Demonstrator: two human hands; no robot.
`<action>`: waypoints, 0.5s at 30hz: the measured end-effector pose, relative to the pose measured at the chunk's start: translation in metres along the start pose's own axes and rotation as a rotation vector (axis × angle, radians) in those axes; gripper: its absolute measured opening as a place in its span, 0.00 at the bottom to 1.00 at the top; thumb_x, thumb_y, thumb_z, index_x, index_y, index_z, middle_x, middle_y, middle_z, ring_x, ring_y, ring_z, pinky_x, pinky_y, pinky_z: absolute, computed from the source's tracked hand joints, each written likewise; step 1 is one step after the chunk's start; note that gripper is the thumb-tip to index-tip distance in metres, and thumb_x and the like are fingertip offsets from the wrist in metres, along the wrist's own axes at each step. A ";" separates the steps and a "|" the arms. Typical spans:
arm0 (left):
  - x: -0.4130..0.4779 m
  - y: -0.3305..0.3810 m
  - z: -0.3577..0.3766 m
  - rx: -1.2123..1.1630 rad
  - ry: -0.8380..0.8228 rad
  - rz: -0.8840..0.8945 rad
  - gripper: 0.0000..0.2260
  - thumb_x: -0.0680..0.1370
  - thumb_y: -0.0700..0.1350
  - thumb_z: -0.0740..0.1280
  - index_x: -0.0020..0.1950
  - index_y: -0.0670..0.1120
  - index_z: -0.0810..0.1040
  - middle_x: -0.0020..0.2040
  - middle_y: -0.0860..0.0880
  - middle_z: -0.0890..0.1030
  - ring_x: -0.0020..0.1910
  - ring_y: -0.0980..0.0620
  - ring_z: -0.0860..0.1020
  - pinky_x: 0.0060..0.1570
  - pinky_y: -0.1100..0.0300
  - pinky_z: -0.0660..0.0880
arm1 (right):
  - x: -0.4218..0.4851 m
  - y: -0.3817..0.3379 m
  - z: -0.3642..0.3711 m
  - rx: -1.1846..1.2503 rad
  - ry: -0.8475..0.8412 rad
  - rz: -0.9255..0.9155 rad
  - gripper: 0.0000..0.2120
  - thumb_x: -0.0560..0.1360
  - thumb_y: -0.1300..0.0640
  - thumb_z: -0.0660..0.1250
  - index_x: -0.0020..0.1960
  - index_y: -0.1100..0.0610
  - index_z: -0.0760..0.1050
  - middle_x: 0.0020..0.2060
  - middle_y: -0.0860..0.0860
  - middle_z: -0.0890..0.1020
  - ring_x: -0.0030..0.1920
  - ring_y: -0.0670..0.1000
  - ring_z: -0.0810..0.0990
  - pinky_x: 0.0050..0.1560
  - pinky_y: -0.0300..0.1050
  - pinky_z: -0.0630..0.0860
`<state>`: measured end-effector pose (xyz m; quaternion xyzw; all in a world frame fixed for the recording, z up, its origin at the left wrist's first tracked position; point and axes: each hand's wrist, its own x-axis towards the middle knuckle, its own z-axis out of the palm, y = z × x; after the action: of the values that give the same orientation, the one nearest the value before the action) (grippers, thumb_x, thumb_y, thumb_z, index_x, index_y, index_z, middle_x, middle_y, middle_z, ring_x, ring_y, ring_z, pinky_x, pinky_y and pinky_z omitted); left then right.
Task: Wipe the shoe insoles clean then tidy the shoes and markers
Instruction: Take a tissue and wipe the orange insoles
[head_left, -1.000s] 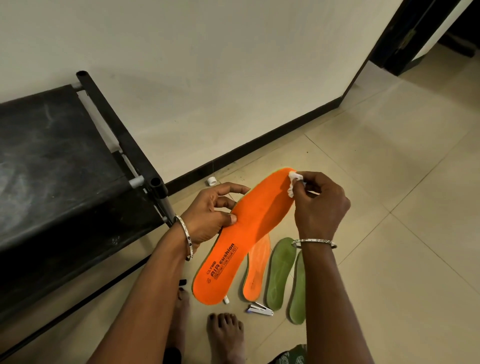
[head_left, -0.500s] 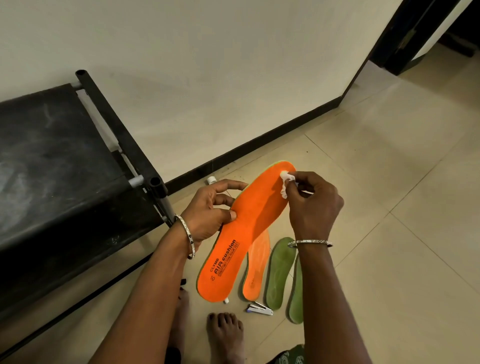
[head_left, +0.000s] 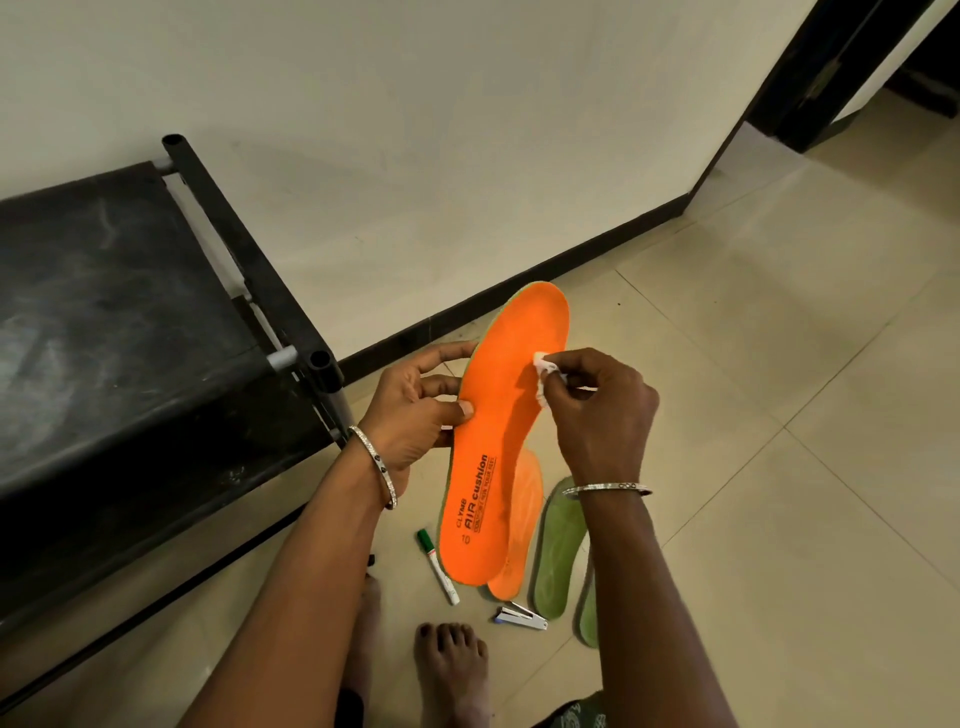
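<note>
Orange insole (head_left: 498, 415) printed "AIR cushion" is up off the floor (head_left: 779, 467), slanted between our hands, heel end low and toe end toward the wall. Our left hand (head_left: 415, 410) grips its left edge near the middle, thumb on the orange face and fingers curled behind. Our right hand (head_left: 602, 410) pinches a small white wad (head_left: 543, 366) and presses it to the insole's upper half. On the tiles below lie a second orange insole (head_left: 522, 519), a green insole (head_left: 558, 551) beside it, and a further green insole (head_left: 589, 613) partly hidden by our forearm. A green-capped marker (head_left: 438, 566) lies just left of the held heel, and a small stapler (head_left: 522, 617) lies near our bare foot (head_left: 452, 660). A black rack (head_left: 130, 338) stands at our left.
</note>
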<state>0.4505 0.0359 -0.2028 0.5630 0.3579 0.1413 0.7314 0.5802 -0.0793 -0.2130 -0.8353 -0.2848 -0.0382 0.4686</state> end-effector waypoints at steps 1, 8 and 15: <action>0.000 0.000 0.000 -0.022 0.003 -0.004 0.25 0.75 0.26 0.66 0.60 0.54 0.80 0.48 0.42 0.84 0.43 0.48 0.86 0.36 0.55 0.81 | 0.000 0.001 -0.001 -0.003 0.000 0.017 0.06 0.71 0.60 0.75 0.46 0.52 0.85 0.40 0.46 0.86 0.38 0.43 0.82 0.46 0.42 0.81; 0.001 -0.001 0.001 -0.151 0.051 -0.006 0.23 0.77 0.28 0.67 0.61 0.55 0.80 0.44 0.48 0.86 0.42 0.52 0.85 0.38 0.58 0.81 | -0.015 -0.025 0.019 0.027 -0.140 -0.082 0.06 0.70 0.61 0.74 0.44 0.51 0.85 0.39 0.46 0.86 0.39 0.43 0.81 0.44 0.39 0.79; 0.003 -0.002 0.001 -0.194 0.078 -0.040 0.22 0.77 0.29 0.66 0.61 0.54 0.80 0.44 0.48 0.86 0.43 0.51 0.86 0.38 0.57 0.81 | -0.010 -0.015 0.015 0.007 -0.107 -0.036 0.03 0.72 0.57 0.75 0.46 0.52 0.85 0.40 0.47 0.86 0.39 0.44 0.82 0.45 0.43 0.81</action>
<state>0.4527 0.0362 -0.2051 0.4765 0.3821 0.1823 0.7706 0.5613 -0.0653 -0.2131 -0.8292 -0.3245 -0.0008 0.4551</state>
